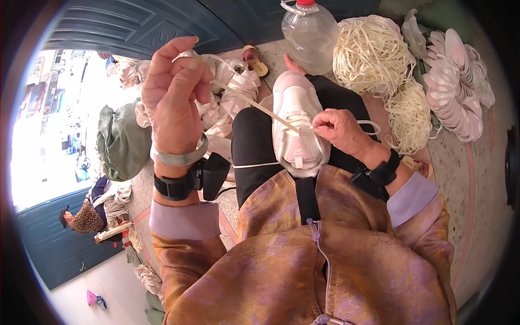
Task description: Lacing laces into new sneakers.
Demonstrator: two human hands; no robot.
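Note:
A pale pink and white sneaker (295, 100) rests between my thighs, its toe pointing away from me. From its eyelets a cream shoelace (254, 104) stretches taut up to the left. My left hand (176, 100) is raised left of the sneaker, fingers curled round the lace's far part. At the sneaker's right eyelet edge, my right hand (342, 132) has thumb and forefinger pinched together; what lies between them is hidden. A loop of lace shows just beyond the right hand, and another strand crosses my left thigh.
A big heap of cream laces (374, 54) lies at the far right, beside strung pink shoe parts (455, 81). A clear plastic jug (309, 38) stands beyond the sneaker. More pale shoes (235, 81) are piled behind my left hand, near a green sack (122, 141). Another person (86, 215) sits far left.

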